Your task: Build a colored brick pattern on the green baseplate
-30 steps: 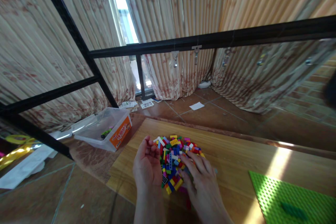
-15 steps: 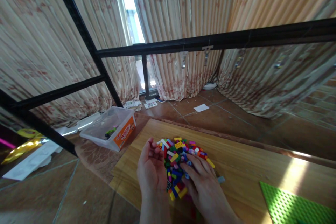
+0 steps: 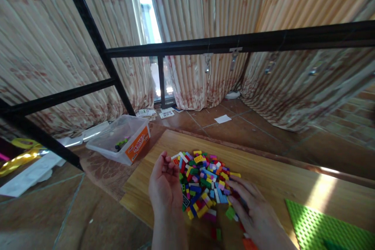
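Observation:
A heap of small toy building bricks in many colours lies on the wooden tabletop. Palm up at the heap's left edge, my left hand is loosely cupped with its fingers half curled, and I see nothing in it. My right hand is at the right side of the heap, its fingers stretched apart and the tips near the outer bricks. A lime-green brick lies just beside those fingers. Under and next to the right palm, an orange piece is partly hidden.
A green studded baseplate lies at the right of the table. On the floor to the left stands a clear plastic bin with a few bricks inside. Black metal rails cross in front of the curtains. White paper lies on the tiles.
My right hand has moved from over the heap to its right edge, uncovering light-blue and other bricks. The left hand keeps its cupped pose. The view has shifted slightly.

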Demonstrator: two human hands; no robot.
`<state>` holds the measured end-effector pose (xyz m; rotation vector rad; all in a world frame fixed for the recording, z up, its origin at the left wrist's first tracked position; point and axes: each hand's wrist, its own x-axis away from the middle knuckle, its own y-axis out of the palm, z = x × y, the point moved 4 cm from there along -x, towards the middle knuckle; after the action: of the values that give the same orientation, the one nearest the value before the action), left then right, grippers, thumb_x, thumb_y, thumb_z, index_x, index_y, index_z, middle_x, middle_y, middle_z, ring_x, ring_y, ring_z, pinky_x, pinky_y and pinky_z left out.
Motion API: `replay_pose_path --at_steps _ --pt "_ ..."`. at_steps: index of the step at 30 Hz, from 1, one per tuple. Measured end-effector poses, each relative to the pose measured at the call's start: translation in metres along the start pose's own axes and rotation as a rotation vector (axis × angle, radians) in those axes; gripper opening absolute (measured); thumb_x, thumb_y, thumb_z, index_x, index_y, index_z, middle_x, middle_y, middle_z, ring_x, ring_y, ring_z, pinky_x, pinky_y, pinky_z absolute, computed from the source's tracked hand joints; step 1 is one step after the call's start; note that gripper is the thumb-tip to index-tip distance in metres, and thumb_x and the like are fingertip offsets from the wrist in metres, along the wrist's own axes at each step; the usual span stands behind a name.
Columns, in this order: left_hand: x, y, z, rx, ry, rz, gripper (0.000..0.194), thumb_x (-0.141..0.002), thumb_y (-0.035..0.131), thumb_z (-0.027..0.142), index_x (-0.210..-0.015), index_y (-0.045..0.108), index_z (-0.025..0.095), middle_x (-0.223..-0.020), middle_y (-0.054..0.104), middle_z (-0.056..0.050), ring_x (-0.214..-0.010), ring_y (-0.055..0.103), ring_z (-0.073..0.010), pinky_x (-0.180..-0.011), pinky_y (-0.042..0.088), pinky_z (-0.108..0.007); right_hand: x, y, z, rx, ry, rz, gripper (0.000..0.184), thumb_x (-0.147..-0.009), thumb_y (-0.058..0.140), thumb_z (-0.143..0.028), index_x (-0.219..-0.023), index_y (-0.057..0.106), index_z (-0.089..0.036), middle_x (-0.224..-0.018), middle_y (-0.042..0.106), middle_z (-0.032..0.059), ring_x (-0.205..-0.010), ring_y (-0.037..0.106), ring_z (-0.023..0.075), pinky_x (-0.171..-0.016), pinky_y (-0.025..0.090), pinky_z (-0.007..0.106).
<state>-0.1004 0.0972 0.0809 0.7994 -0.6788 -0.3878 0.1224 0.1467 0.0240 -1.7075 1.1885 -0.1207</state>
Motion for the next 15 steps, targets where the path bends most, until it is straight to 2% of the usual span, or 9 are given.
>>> replay_pose_path --at_steps 5,9,12,15 --pt "-0.001 0.001 0.0 0.014 -0.002 -0.001 0.011 -0.083 0.052 0.009 -0.083 0.064 0.011 -0.067 0.056 0.003 -0.052 0.05 -0.0026 -0.05 0.042 -0.014 -0.034 0.005 -0.013 0.04 -0.001 -0.023 0.032 -0.09 0.048 -0.029 -0.12 0.057 -0.023 -0.122 0.06 0.0099 -0.109 0.056 0.024 -0.092 0.048 0.044" --pt "0.0 0.001 0.002 0.016 0.0 0.003 0.012 -0.083 0.052 0.009 -0.083 0.064 0.011 -0.066 0.055 0.003 -0.051 0.05 -0.003 -0.05 0.042 -0.015 -0.061 0.021 -0.045 0.096 -0.081 -0.093 0.038 -0.089 0.051 -0.028 -0.126 0.054 -0.021 -0.131 0.055 0.0116 -0.118 0.05 0.0271 -0.097 0.043 0.048" --pt "0.0 0.001 0.004 0.013 0.005 0.003 0.013 -0.084 0.051 0.01 -0.084 0.064 0.012 -0.065 0.055 0.003 -0.05 0.049 -0.0035 -0.05 0.043 -0.015 -0.063 0.036 -0.068 0.104 -0.136 -0.187 0.039 -0.087 0.053 -0.023 -0.126 0.055 -0.023 -0.133 0.054 0.0092 -0.123 0.047 0.0277 -0.104 0.036 0.051" --pt "-0.001 0.001 0.006 0.021 0.0 -0.001 0.014 -0.084 0.05 0.01 -0.082 0.063 0.012 -0.065 0.055 0.002 -0.05 0.049 -0.0034 -0.05 0.042 -0.015 -0.054 0.044 -0.078 0.06 -0.188 -0.253 0.046 -0.085 0.056 -0.021 -0.131 0.051 -0.025 -0.133 0.055 0.0052 -0.123 0.047 0.026 -0.107 0.032 0.05"
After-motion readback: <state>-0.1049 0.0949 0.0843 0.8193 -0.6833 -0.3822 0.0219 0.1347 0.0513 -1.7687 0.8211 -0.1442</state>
